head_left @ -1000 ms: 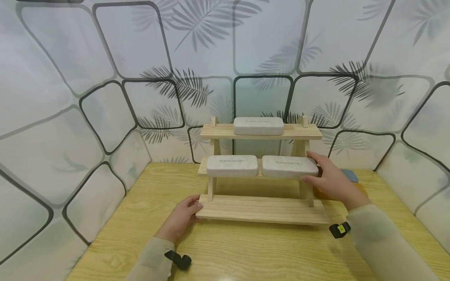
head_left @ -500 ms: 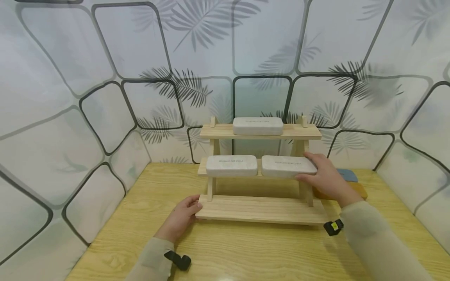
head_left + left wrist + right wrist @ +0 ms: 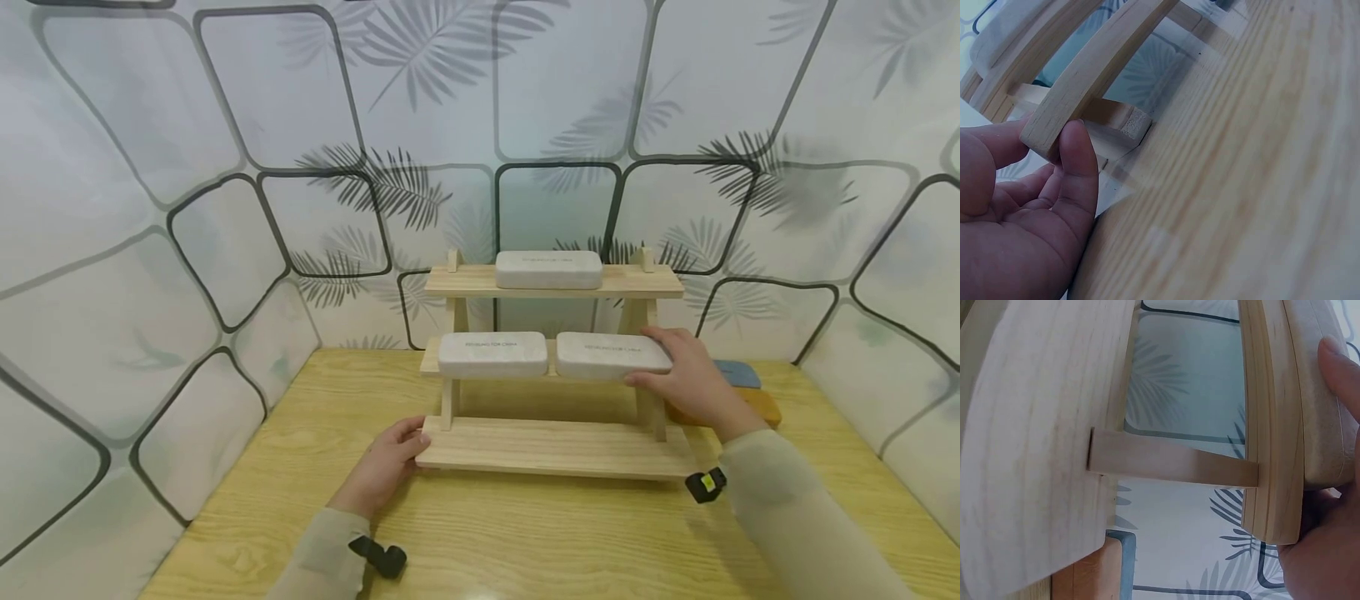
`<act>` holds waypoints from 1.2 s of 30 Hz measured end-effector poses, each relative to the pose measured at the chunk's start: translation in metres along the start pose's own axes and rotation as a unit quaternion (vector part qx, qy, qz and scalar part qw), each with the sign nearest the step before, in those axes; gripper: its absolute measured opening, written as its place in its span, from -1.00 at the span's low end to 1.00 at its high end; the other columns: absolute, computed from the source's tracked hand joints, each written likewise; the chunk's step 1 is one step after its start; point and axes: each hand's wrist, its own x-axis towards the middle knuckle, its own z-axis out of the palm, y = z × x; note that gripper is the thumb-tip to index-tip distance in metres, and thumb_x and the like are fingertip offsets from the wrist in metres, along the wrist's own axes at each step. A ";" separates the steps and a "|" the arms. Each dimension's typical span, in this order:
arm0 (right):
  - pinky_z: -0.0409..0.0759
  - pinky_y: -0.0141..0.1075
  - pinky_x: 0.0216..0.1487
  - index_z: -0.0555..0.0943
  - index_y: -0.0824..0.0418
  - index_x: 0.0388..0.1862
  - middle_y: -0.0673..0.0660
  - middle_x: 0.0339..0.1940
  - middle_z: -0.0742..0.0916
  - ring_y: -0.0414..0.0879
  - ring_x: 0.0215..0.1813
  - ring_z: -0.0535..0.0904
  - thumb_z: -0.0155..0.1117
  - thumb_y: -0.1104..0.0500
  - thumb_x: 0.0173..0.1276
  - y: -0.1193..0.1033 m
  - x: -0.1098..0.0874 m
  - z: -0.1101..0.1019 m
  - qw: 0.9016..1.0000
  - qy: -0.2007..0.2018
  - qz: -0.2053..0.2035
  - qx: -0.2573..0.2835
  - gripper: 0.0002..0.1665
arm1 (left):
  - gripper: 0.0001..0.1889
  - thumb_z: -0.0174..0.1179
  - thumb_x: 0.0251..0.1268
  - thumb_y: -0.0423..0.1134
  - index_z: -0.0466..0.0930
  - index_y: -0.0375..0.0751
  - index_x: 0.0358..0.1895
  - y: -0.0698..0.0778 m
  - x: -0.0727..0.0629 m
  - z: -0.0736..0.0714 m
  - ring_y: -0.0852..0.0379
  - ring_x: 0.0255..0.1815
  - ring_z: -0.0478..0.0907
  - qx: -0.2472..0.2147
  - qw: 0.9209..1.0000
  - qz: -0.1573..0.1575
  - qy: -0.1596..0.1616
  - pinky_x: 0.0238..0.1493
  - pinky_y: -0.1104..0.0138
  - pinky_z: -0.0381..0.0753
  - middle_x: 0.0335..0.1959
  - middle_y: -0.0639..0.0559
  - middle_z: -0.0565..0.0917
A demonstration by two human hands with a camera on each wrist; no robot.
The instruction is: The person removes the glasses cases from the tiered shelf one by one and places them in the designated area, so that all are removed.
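Observation:
A three-tier wooden display shelf [image 3: 555, 448] stands on the table. My left hand [image 3: 386, 465] pinches the left end of its bottom board; in the left wrist view the thumb and fingers [image 3: 1077, 150] close on that board end. On the middle tier lie two white rounded oblong cases with small print on top, a left case [image 3: 491, 358] and a right case [image 3: 611, 358], side by side with a narrow gap. My right hand [image 3: 693, 379] grips the right case at its right end, thumb in front and fingers behind. A third white case [image 3: 549, 271] rests mid-way along the top tier.
Behind my right hand, a blue flat rounded object [image 3: 738, 373] and an orange one [image 3: 757, 406] lie on the wood-grain table [image 3: 480, 533], right of the shelf. Patterned fabric walls [image 3: 225, 275] enclose the table at the back and both sides.
My right hand has shifted slightly left along the right case's end, showing more of the blue and orange objects behind it. The left hand keeps its hold on the bottom board.

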 end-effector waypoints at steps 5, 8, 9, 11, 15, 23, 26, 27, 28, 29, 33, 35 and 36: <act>0.23 0.34 0.26 0.25 0.32 0.55 0.47 0.39 0.34 0.40 0.37 0.21 0.45 -0.33 0.23 -0.002 0.000 -0.001 1.000 -0.007 0.005 -0.005 0.16 | -0.46 0.05 0.61 -0.24 0.20 -0.35 0.51 0.001 0.000 0.000 -0.13 0.23 0.51 -0.004 1.000 -0.004 -0.001 0.14 0.16 0.58 0.27 -0.31 0.47; 0.23 0.34 0.27 0.25 0.32 0.55 0.46 0.40 0.34 0.40 0.38 0.20 0.46 -0.34 0.22 -0.004 0.001 -0.001 1.000 -0.007 0.007 -0.008 0.17 | -0.47 0.05 0.61 -0.24 0.20 -0.34 0.51 0.001 0.000 0.000 -0.12 0.23 0.51 -0.004 1.000 -0.007 -0.002 0.14 0.15 0.58 0.27 -0.30 0.48; 0.23 0.34 0.26 0.25 0.32 0.55 0.46 0.40 0.34 0.40 0.38 0.20 0.46 -0.34 0.22 -0.004 0.001 -0.001 1.000 -0.008 0.008 -0.010 0.17 | -0.47 0.05 0.61 -0.24 0.21 -0.33 0.51 0.002 0.000 0.000 -0.12 0.23 0.51 -0.004 1.000 -0.007 -0.002 0.14 0.15 0.58 0.27 -0.30 0.48; 0.24 0.35 0.26 0.25 0.31 0.56 0.46 0.39 0.34 0.40 0.37 0.20 0.46 -0.34 0.22 -0.004 0.002 0.000 1.000 -0.008 0.009 -0.013 0.17 | -0.47 0.05 0.61 -0.24 0.21 -0.34 0.51 0.001 0.000 0.000 -0.12 0.23 0.51 -0.004 1.000 -0.006 -0.002 0.14 0.15 0.58 0.26 -0.30 0.48; 0.27 0.35 0.22 0.26 0.25 0.57 0.44 0.36 0.35 0.38 0.33 0.23 0.45 -0.36 0.21 -0.005 0.002 0.001 1.000 -0.009 0.010 -0.019 0.15 | -0.46 0.05 0.61 -0.23 0.20 -0.36 0.51 0.001 0.000 0.000 -0.12 0.22 0.51 -0.002 1.000 -0.005 -0.003 0.14 0.16 0.58 0.26 -0.30 0.47; 0.30 0.34 0.18 0.28 0.22 0.56 0.44 0.32 0.37 0.37 0.30 0.25 0.43 -0.37 0.22 -0.008 0.000 0.000 1.000 -0.010 0.010 -0.025 0.13 | -0.45 0.06 0.61 -0.22 0.19 -0.33 0.51 0.002 -0.002 0.000 -0.12 0.22 0.52 0.000 1.000 -0.007 -0.003 0.13 0.14 0.58 0.26 -0.29 0.47; 0.30 0.33 0.18 0.31 0.22 0.54 0.43 0.33 0.38 0.36 0.30 0.25 0.43 -0.37 0.22 -0.008 0.000 0.000 1.000 -0.009 0.009 -0.027 0.11 | -0.46 0.06 0.61 -0.22 0.20 -0.33 0.51 0.002 -0.002 0.000 -0.12 0.22 0.51 0.000 1.000 -0.008 0.001 0.15 0.14 0.58 0.26 -0.29 0.48; 0.30 0.33 0.18 0.31 0.23 0.53 0.43 0.34 0.39 0.36 0.31 0.26 0.44 -0.37 0.22 -0.008 0.000 0.000 1.000 -0.009 0.009 -0.027 0.11 | -0.46 0.06 0.61 -0.22 0.20 -0.33 0.51 0.002 -0.001 0.000 -0.12 0.23 0.51 0.000 1.000 -0.008 0.002 0.15 0.13 0.57 0.26 -0.29 0.48; 0.30 0.33 0.19 0.31 0.23 0.53 0.43 0.34 0.39 0.36 0.31 0.26 0.44 -0.37 0.21 -0.008 0.000 -0.001 1.000 -0.010 0.010 -0.028 0.10 | -0.46 0.06 0.61 -0.22 0.20 -0.34 0.51 0.002 -0.002 0.000 -0.12 0.23 0.51 0.001 1.000 -0.008 0.004 0.15 0.13 0.57 0.26 -0.29 0.48; 0.30 0.33 0.19 0.32 0.23 0.52 0.42 0.35 0.39 0.35 0.31 0.26 0.43 -0.37 0.21 -0.008 0.000 -0.001 0.999 -0.011 0.011 -0.028 0.10 | -0.46 0.07 0.61 -0.22 0.20 -0.34 0.51 0.002 -0.001 0.000 -0.12 0.23 0.51 0.001 1.000 -0.009 0.004 0.15 0.13 0.57 0.27 -0.29 0.48; 0.30 0.32 0.20 0.30 0.26 0.52 0.42 0.35 0.40 0.35 0.31 0.28 0.42 -0.36 0.24 -0.007 -0.001 -0.002 0.999 -0.016 0.010 -0.029 0.10 | -0.45 0.07 0.61 -0.22 0.19 -0.35 0.51 0.001 -0.001 0.000 -0.13 0.24 0.51 0.002 1.000 -0.005 0.002 0.16 0.13 0.57 0.28 -0.30 0.47; 0.31 0.32 0.20 0.30 0.28 0.52 0.43 0.35 0.40 0.35 0.30 0.30 0.42 -0.34 0.25 -0.006 -0.003 -0.003 0.999 -0.015 0.005 -0.027 0.09 | -0.45 0.07 0.61 -0.22 0.19 -0.36 0.51 0.001 -0.001 0.000 -0.14 0.24 0.51 0.004 1.000 -0.004 0.000 0.15 0.13 0.58 0.28 -0.31 0.47; 0.31 0.32 0.20 0.29 0.29 0.52 0.44 0.35 0.40 0.35 0.30 0.30 0.42 -0.33 0.26 -0.006 -0.003 -0.003 1.000 -0.015 0.003 -0.026 0.09 | -0.44 0.06 0.61 -0.22 0.18 -0.36 0.51 0.001 0.000 0.000 -0.14 0.23 0.51 0.004 1.000 -0.002 -0.001 0.14 0.13 0.58 0.28 -0.31 0.47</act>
